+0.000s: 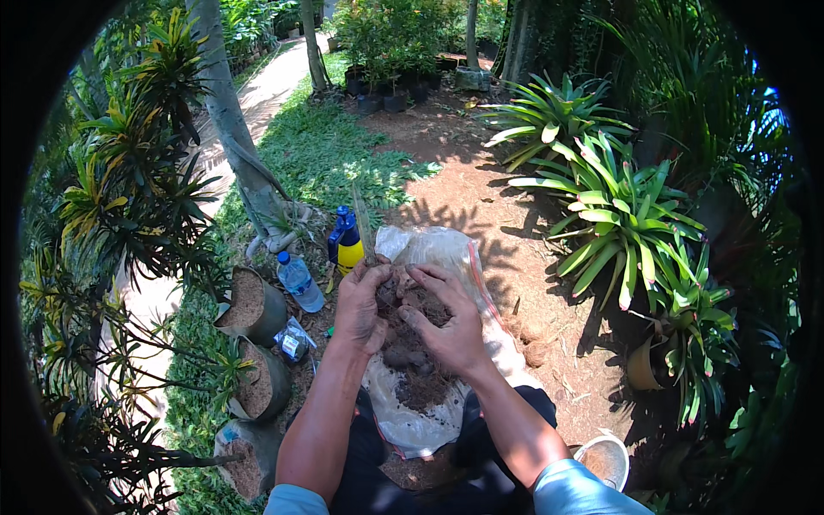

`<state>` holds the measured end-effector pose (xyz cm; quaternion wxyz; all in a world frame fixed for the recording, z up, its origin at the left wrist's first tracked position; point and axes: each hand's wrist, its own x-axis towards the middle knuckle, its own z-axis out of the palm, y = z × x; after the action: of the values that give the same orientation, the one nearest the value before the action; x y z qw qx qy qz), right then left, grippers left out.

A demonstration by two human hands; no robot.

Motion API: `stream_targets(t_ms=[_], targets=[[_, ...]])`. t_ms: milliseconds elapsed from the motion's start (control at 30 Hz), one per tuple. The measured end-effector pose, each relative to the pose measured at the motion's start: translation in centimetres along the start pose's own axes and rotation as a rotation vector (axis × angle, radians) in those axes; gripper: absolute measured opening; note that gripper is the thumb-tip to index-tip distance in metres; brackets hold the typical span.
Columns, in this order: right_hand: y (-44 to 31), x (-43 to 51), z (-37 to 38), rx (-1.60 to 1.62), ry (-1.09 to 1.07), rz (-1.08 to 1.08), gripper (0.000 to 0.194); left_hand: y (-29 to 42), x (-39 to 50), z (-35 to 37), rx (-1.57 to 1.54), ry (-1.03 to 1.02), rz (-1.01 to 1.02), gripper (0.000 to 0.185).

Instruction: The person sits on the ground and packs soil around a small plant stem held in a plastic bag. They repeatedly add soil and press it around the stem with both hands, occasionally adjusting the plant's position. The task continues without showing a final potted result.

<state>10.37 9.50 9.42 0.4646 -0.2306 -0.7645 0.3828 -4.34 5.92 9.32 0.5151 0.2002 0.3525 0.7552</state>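
My left hand [360,306] pinches the base of a small plant cutting [362,222], whose narrow, pale green leaf points up and away. Dark soil clings around its lower end, partly hidden by my fingers. Just right of it, my right hand [454,315] hovers with thumb and fingers apart, close to the soil clump; whether a fingertip touches it is hard to tell. Beneath both hands a pile of dark soil and brown fibre [421,389] rests on a white woven plastic sack [412,434], spread on the ground between my legs.
On the left stand a yellow-and-blue pump sprayer [349,241], a water bottle [300,283], a small plastic packet [294,344] and filled grow bags [261,380]. Bromeliads [618,212] line the right side. Coconut fibre [533,341] lies beside the sack, and a pale bucket [615,457] sits lower right.
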Motion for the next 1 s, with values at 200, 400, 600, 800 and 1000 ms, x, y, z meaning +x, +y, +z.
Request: stream_targets(t_ms=[200,400,600,800,1000], targets=[[0.7,0.5,-0.2,-0.146,0.031,-0.14,0.041,0.0,-0.8,0.3,-0.221,-0.143,-0.225,0.015],[0.0,0.0,-0.4,-0.496,0.045,-0.325,0.032,-0.3,-1.1,0.4,0.03,-0.052,-0.168,0.022],[1.9,1.3,-1.1,0.02,0.237,0.028,0.012,0.8,1.3,-1.0,0.249,-0.03,0.141,0.029],[6.8,1.7,-2.1,0.159,0.27,0.333,0.013,1.1,3.2,-3.7,0.429,0.255,0.199,0.021],[14.6,0.0,1.3,-0.302,-0.024,0.627,0.023,-0.7,3.9,-3.4,0.609,0.21,0.148,0.022]])
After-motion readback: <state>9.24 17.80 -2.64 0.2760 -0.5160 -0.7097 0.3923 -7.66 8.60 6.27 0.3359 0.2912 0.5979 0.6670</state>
